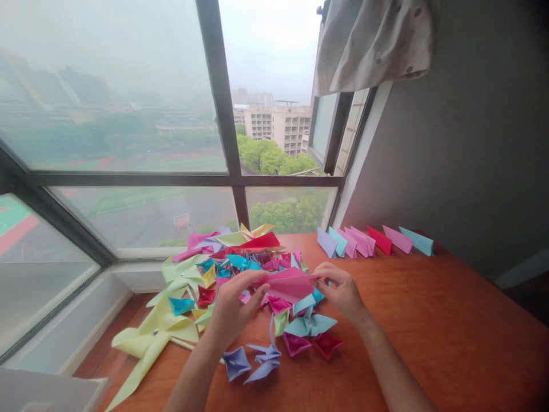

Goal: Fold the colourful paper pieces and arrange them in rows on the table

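A pink folded paper plane (289,284) is stretched between my two hands, above a heap of folded paper. My left hand (238,303) pinches its left end between thumb and fingers. At the right end, the fingertips of my right hand (341,289) are closed on its tip. Just below it lie a light-teal folded paper piece (311,324), a magenta paper boat (295,344) and a red paper boat (327,345). Nearer to me are a lavender paper boat (237,364) and a lavender paper crane (265,360).
Yellow pinwheels (171,329) lie at the left. Several paper planes (358,241) stand in a row at the back right of the brown wooden table (429,337). Behind are windows with a dark frame (283,181), one pane open, and a hanging curtain (377,48).
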`<act>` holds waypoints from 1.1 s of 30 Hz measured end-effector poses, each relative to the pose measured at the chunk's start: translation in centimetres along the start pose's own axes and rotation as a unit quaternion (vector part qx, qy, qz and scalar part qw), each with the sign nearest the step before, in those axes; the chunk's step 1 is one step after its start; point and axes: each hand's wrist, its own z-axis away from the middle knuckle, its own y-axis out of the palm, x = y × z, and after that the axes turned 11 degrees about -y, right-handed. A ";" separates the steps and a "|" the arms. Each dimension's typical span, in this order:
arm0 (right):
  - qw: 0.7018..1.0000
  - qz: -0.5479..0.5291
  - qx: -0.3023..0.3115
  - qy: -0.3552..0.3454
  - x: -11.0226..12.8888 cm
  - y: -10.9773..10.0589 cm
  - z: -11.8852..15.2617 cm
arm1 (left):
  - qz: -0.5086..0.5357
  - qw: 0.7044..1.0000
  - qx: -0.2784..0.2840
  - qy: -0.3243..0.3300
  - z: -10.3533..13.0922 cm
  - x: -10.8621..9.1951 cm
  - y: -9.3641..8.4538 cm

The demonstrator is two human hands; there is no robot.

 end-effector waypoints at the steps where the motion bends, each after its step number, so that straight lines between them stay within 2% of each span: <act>1: 1.000 -0.001 -0.005 0.000 0.0 -0.1 0.0 | -0.004 1.000 0.001 -0.003 0.0 0.1 0.0; 7: 1.000 -0.006 -0.001 0.009 0.2 -0.1 -0.1 | 0.006 1.000 0.006 -0.011 0.0 0.1 -0.1; 12: 1.000 -0.002 0.002 0.008 0.4 -0.2 -0.1 | 0.016 1.000 -0.011 -0.015 0.0 0.5 -0.2; 20: 0.999 0.031 0.011 -0.013 0.5 -0.2 -0.1 | 0.051 0.996 -0.023 -0.062 -0.2 0.5 -0.4; 29: 0.997 0.073 0.022 -0.026 -0.1 0.2 0.2 | 0.079 0.993 -0.015 -0.082 -0.2 0.4 -0.2; 33: 0.995 0.099 0.017 -0.009 -0.6 -0.5 0.3 | 0.083 0.992 -0.017 -0.092 -0.1 0.5 -0.1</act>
